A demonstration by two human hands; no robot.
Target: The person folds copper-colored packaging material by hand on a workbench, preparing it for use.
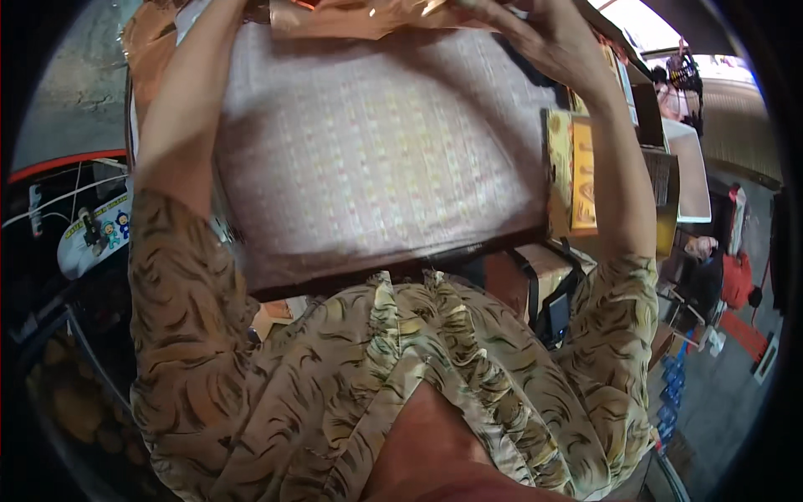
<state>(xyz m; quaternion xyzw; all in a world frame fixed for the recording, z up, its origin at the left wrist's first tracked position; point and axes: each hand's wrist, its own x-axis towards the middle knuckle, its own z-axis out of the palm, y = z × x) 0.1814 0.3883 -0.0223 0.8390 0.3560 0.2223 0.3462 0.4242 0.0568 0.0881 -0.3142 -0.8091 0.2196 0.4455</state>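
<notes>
Right hand point(552, 38) grasps the shiny copper-coloured wrapping sheet point(360, 17) at the table's point(376, 167) far edge; left hand out of view; sheet's long axis runs left-right.

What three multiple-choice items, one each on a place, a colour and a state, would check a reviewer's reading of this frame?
1. Where is the right hand?
A. On the top right of the cloth-covered board, at the shiny copper sheet
B. In the lap
C. On the yellow box

2. What colour is the sheet along the board's top edge?
A. Blue
B. Copper-orange
C. Green

3. How do the arms stand?
A. Both hanging down
B. One behind the back
C. Both reaching up and forward along the board's sides

Answers:
1. A, since the fingers lie on the sheet at the top right.
2. B, as the sheet gleams copper-orange.
3. C: the left forearm runs up the left edge to the top of the frame and the right one runs up past the yellow box.
</notes>
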